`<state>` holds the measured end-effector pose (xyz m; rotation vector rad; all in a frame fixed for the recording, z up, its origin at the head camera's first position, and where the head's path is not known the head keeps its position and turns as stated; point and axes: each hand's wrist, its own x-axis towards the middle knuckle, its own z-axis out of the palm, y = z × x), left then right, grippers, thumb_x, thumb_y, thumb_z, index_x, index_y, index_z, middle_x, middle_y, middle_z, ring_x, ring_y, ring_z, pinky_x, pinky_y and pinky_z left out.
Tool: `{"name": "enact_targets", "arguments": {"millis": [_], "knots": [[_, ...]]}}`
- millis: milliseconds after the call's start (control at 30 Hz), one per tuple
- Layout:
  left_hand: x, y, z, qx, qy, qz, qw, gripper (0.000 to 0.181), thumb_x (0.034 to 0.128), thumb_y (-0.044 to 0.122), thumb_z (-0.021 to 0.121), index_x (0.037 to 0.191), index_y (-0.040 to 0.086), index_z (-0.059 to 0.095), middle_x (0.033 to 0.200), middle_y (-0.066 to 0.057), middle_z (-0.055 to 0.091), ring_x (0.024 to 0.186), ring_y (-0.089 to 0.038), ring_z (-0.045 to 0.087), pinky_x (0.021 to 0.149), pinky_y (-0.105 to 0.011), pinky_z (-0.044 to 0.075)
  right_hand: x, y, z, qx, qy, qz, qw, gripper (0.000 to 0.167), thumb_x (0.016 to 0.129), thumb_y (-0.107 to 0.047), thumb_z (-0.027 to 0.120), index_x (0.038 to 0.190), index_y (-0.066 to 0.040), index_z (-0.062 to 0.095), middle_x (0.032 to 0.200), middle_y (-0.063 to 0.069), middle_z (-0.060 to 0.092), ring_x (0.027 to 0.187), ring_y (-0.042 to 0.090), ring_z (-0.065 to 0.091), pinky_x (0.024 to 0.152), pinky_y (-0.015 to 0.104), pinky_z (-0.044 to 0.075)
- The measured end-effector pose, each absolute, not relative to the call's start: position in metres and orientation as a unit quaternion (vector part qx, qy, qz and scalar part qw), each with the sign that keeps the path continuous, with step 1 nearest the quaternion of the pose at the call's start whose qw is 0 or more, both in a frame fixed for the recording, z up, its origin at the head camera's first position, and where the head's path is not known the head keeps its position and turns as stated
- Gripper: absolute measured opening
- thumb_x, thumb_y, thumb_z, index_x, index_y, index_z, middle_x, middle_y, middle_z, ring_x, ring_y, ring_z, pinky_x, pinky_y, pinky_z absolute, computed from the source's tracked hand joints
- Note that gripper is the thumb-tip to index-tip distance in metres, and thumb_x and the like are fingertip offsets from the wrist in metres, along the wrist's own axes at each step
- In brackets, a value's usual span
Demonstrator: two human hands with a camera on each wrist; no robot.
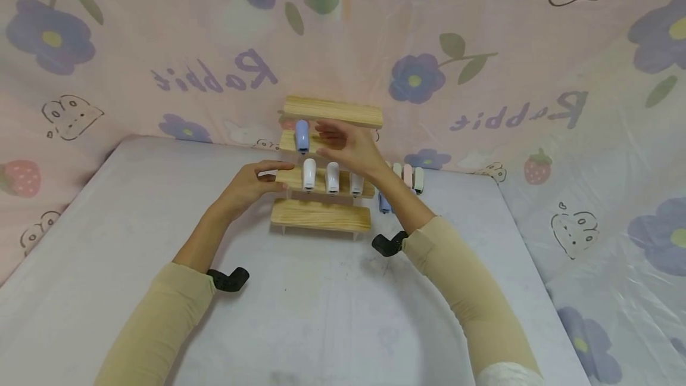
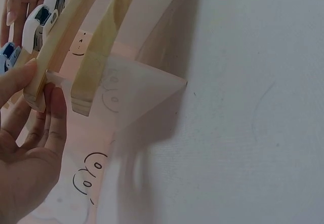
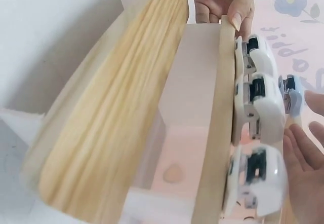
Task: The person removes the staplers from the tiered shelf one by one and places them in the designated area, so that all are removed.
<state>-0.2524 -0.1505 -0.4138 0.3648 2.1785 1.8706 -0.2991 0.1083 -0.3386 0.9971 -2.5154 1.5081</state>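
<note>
A tiered display stand with wooden shelves point(image 1: 321, 214) stands at the back of the table. My left hand point(image 1: 248, 188) grips the left end of its second shelf from the bottom; in the left wrist view the thumb point(image 2: 20, 79) lies on one face of the board and the fingers on the other. Three white mini staplers point(image 1: 309, 174) stand in a row on that shelf. One tier higher, a blue mini stapler point(image 1: 302, 136) stands near the left end. My right hand point(image 1: 351, 146) is just right of it, fingers loosely bent towards it, holding nothing visible.
Several more mini staplers, including a green one point(image 1: 418, 180) and a blue one point(image 1: 384, 202), are right of the stand, partly behind my right forearm. The top shelf point(image 1: 332, 111) is nearest the patterned curtain point(image 1: 343, 28). A white cloth covers the table point(image 1: 300, 314).
</note>
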Motion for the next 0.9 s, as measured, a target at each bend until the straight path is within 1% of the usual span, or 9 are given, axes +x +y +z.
{"name": "enact_targets", "arguments": {"millis": [100,300,433,667,800,900], "knots": [[-0.252,-0.151,-0.414,0.127,0.749,0.638,0.124,0.050,0.0882,0.014,0.077,0.135,0.008,0.061,0.152,-0.005,0.043,0.138,-0.034,0.039,0.116,-0.044,0.029,-0.300,0.103,-0.337,0.326,-0.812,0.484,0.008,0.059,0.089,-0.010,0.076,0.141,0.001,0.051,0.135,0.015,0.060,0.121,0.026,0.059,0.101,0.028,0.048],[-0.252,-0.153,-0.414,0.128,0.750,0.636,0.126,0.051,0.0886,0.016,0.077,0.136,0.009,0.061,0.152,-0.004,0.043,0.140,-0.034,0.038,0.117,-0.044,0.028,-0.301,0.097,-0.333,0.324,-0.816,0.478,-0.037,0.068,0.087,-0.014,0.078,0.147,-0.012,0.047,0.141,0.011,0.055,0.127,0.023,0.055,0.104,0.028,0.045],[-0.253,-0.153,-0.413,0.123,0.751,0.635,0.133,0.051,0.0885,0.017,0.077,0.136,0.010,0.061,0.152,-0.004,0.043,0.140,-0.034,0.038,0.117,-0.045,0.028,-0.302,0.094,-0.332,0.320,-0.819,0.472,-0.058,0.071,0.087,-0.013,0.079,0.148,-0.012,0.045,0.144,0.009,0.053,0.130,0.022,0.052,0.105,0.028,0.043],[-0.252,-0.152,-0.412,0.107,0.746,0.641,0.143,0.052,0.0876,0.018,0.078,0.137,0.012,0.061,0.154,-0.003,0.040,0.140,-0.037,0.038,0.116,-0.048,0.029,-0.306,0.084,-0.331,0.314,-0.838,0.442,-0.062,0.072,0.088,-0.016,0.078,0.150,-0.012,0.042,0.138,0.008,0.057,0.127,0.016,0.053,0.102,0.026,0.045],[-0.252,-0.152,-0.412,0.102,0.747,0.641,0.146,0.053,0.0879,0.019,0.078,0.137,0.012,0.060,0.156,-0.003,0.037,0.140,-0.037,0.037,0.115,-0.049,0.029,-0.308,0.080,-0.331,0.297,-0.853,0.425,-0.056,0.071,0.088,-0.021,0.078,0.150,-0.016,0.044,0.138,0.005,0.056,0.125,0.013,0.052,0.102,0.025,0.044],[-0.251,-0.151,-0.412,0.098,0.748,0.640,0.145,0.052,0.0881,0.018,0.078,0.137,0.012,0.060,0.157,-0.004,0.036,0.139,-0.037,0.038,0.115,-0.049,0.029,-0.309,0.080,-0.332,0.288,-0.862,0.415,-0.047,0.068,0.088,-0.023,0.078,0.148,-0.019,0.046,0.137,0.003,0.057,0.124,0.013,0.052,0.101,0.027,0.045]]}}
